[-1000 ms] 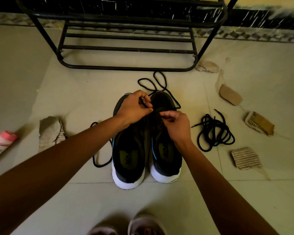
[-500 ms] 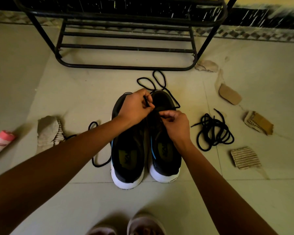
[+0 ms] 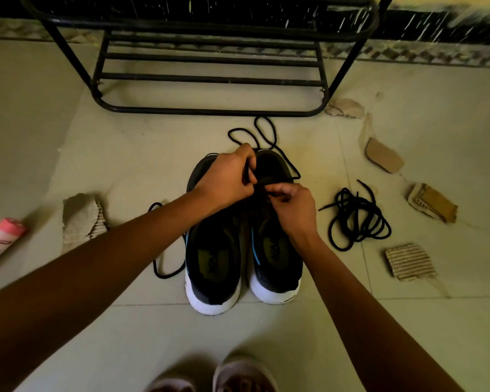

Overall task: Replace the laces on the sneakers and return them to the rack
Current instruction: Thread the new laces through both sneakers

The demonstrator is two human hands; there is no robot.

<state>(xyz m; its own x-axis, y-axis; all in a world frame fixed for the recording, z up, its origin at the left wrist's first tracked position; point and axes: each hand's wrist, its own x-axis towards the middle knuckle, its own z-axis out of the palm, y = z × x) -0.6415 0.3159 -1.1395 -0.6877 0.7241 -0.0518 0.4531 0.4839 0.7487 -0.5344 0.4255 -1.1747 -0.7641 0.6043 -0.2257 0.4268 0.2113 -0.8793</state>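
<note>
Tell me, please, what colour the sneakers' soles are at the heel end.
White: the soles of both sneakers show it best in the head view.

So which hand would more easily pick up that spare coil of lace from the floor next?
Probably the right hand: the coiled lace lies on its side of the sneakers, while the left hand would have to cross over. Both currently pinch the shoe lace.

Light: dim, with a yellow-green cast on the floor (image 3: 125, 154); shadows soft and faint. Sneakers (image 3: 214, 281): uppers near black, detail lost; white heels the brightest patch. Beyond the sneakers: lace (image 3: 292, 166) sharp against the tiles; rack (image 3: 210, 111) bars bowed by wide-angle distortion; wall band (image 3: 450, 24), up to the right, smeared. Nearer than the sneakers: footwear (image 3: 244, 374) at the frame edge, out of focus. Far left of them: pink tube (image 3: 3, 236), blurred.
</note>
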